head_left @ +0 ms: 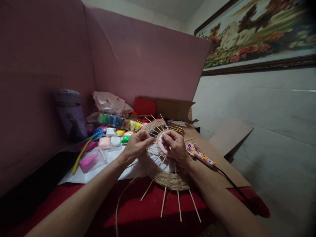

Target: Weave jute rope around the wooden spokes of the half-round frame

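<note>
A round weaving of brown twine point(170, 179) on thin wooden sticks point(179, 205) lies in front of me, with its sticks fanning outward. At its centre is a pale disc point(161, 142) rimmed with twine. My left hand point(138, 144) hovers over the left side of the weaving, thumb and fingers pinched together. Over the disc's right side, my right hand point(176, 144) is also closed in a pinch. Whatever is between the fingertips of either hand is too small to make out. A loose twine end point(118, 207) hangs down at the front left.
Several bags of coloured clay point(103, 143) lie at the left on white paper, near a purple tumbler point(71, 115). To the right, a flower-patterned glue gun point(201, 156) with a black cord rests on cardboard point(230, 172). Red cloth point(103, 210) covers the near edge. Pink panels point(148, 56) stand behind.
</note>
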